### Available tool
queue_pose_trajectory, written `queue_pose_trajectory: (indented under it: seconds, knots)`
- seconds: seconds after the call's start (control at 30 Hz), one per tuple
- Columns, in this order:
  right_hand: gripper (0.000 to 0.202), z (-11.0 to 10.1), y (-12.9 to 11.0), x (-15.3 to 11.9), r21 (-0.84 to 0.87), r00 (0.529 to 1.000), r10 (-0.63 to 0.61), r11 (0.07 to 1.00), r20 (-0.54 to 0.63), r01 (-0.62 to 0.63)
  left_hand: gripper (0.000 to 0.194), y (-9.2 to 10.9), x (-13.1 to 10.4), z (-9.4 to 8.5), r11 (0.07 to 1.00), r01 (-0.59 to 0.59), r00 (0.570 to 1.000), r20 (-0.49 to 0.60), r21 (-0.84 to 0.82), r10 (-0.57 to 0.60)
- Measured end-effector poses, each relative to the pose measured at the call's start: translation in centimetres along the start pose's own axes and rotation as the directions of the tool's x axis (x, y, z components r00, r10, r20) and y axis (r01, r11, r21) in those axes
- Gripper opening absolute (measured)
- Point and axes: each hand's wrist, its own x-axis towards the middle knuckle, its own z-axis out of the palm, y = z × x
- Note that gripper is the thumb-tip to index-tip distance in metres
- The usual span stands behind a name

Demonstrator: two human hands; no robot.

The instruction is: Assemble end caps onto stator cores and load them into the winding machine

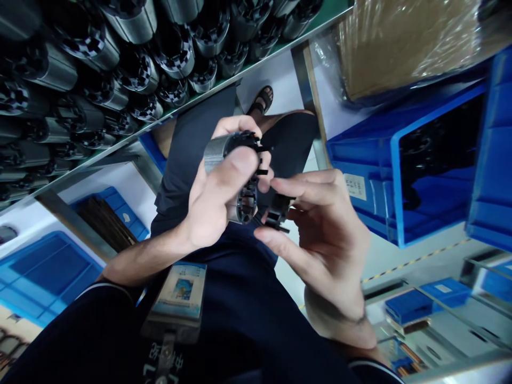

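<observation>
In front of my lap, my left hand is closed around two short metal cylinders that look like motor stator cores. The upper stator core has a black toothed plastic piece at its end, with thin prongs sticking out to the right. Below it, the lower stator core turns its slotted black-lined end to the right. My right hand pinches a dark plastic end piece with prongs between thumb and fingers. This piece is close beside the lower core; whether they touch, I cannot tell.
Rows of similar stator cores stand on a green-topped bench at upper left. On the right are a blue bin with dark parts and a plastic-wrapped carton. Another blue bin is at lower left.
</observation>
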Motion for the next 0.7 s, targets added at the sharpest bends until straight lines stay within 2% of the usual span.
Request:
queue_pose_trajectory:
  seconds: [0.1, 0.17, 0.23, 0.33, 0.43, 0.5, 0.6, 0.7]
  knots:
    - [0.064, 0.7, 0.1, -0.1, 0.009, 0.997, -0.053, 0.999, -0.055, 0.053, 0.031, 0.1, -0.3, 0.2, 0.996, -0.002, 1.000, -0.008, 0.092, 0.002]
    - [0.059, 1.3, 0.5, -0.1, 0.044, 0.990, -0.101, 0.993, -0.094, 0.105, 0.029, 0.1, -0.3, 0.4, 0.994, -0.002, 0.997, -0.079, 0.111, 0.011]
    - [0.051, 1.8, 0.9, 0.1, 0.065, 0.992, -0.094, 0.993, -0.081, 0.100, 0.031, 0.0, -0.3, 0.7, 0.994, -0.005, 0.988, -0.151, 0.113, 0.022]
    - [0.053, 2.2, 1.1, 0.2, 0.120, 0.992, -0.100, 0.987, -0.081, 0.110, 0.043, -0.1, 0.0, 0.9, 0.992, 0.002, 0.977, -0.212, 0.126, 0.025]
    - [0.059, 2.4, 1.1, 0.2, 0.146, 0.985, -0.130, 0.978, -0.114, 0.146, 0.062, -0.1, 0.2, 0.9, 0.992, 0.012, 0.975, -0.221, 0.129, 0.017]
    - [0.054, 2.4, 1.1, 0.1, 0.096, 0.979, -0.136, 0.984, -0.155, 0.152, 0.070, 0.1, 0.2, 1.2, 0.994, 0.032, 0.979, -0.204, 0.103, -0.011]
    - [0.046, 2.6, 1.0, 0.0, -0.008, 0.973, -0.147, 0.989, -0.175, 0.148, 0.068, 0.4, 0.0, 1.7, 0.999, 0.044, 0.980, -0.194, 0.022, -0.039]
    - [0.050, 2.9, 1.1, -0.2, -0.045, 0.965, -0.177, 0.984, -0.195, 0.172, 0.062, 0.9, -0.1, 1.8, 0.999, 0.037, 0.979, -0.198, -0.013, -0.039]
